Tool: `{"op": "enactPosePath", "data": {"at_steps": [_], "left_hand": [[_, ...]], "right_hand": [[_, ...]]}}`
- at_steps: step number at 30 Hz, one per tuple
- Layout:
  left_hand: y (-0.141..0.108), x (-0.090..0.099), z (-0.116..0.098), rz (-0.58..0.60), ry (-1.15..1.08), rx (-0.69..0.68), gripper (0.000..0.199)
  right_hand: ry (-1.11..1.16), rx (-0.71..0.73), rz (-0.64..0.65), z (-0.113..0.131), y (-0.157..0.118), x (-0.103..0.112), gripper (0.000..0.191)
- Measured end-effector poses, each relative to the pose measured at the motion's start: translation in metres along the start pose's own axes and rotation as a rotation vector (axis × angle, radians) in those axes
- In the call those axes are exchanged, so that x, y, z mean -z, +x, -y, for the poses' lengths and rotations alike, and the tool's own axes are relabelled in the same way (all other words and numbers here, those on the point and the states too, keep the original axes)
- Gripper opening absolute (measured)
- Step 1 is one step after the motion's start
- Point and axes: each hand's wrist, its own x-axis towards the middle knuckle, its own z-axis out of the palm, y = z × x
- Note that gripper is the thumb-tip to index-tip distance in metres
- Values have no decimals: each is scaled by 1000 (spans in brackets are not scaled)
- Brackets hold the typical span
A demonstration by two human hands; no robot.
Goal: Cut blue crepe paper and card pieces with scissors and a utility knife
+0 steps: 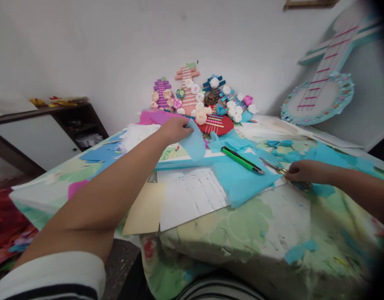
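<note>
Well to the left of the left hand's grip, a dark-framed cabinet point(46, 141) stands against the wall. Nearer that grip, though still left of it, blue sheets point(99, 155) lie on the patterned tablecloth point(251, 225). A cream sheet point(148, 208) sits on the near side of the left hand, beside the forearm.

The left hand point(176, 130) has its thumb and fingers pinched together on a piece of light-blue tissue point(194, 143), which hangs from the fingertips toward the near right. Just beyond this grip, small flower-trimmed instrument models point(189, 98) stand close together, with a red one point(227, 125) just to its right.

Below the pinched piece, on the near side, a white board point(192, 191) with dark streaks lies flat. Between the two grips, a green craft knife point(240, 159) rests on blue tissue paper point(242, 185), which partly covers the board.

The right hand point(304, 171) is closed around the handles of the scissors point(277, 168), their blades pointing left toward the knife; whether the blades are parted, I cannot tell. Beyond and right of that grip, a large banjo-shaped model point(317, 98) leans against the wall.
</note>
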Motion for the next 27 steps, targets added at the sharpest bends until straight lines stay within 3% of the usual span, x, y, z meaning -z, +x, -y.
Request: {"op": "enactPosePath", "data": {"at_steps": [3, 7, 10, 11, 13, 14, 17, 22, 27], "left_hand": [[-2, 5, 3, -1, -20, -10, 18], [-4, 8, 10, -15, -51, -3, 19], [-2, 6, 14, -1, -77, -2, 18], [-1, 4, 14, 10, -86, -6, 17], [3, 1, 14, 26, -98, -14, 16], [4, -1, 14, 30, -101, -18, 16], [8, -5, 12, 32, -104, -21, 16], [10, -10, 16, 33, -89, -5, 17], [11, -13, 22, 34, -84, 16, 17]], "right_hand": [[-67, -16, 134, 2, 8, 8, 23], [-160, -83, 93, 4, 15, 42, 16], [-194, -167, -36, 21, 8, 78, 41], [-202, -212, -159, 31, 5, 87, 51], [-158, -130, -278, 56, -1, 96, 62], [-124, -33, -251, 70, -2, 94, 63], [-154, 235, -13, 106, 7, 69, 57], [-133, 341, 202, 127, 36, 19, 49], [-106, 358, 231, 124, 49, 9, 48]]}}
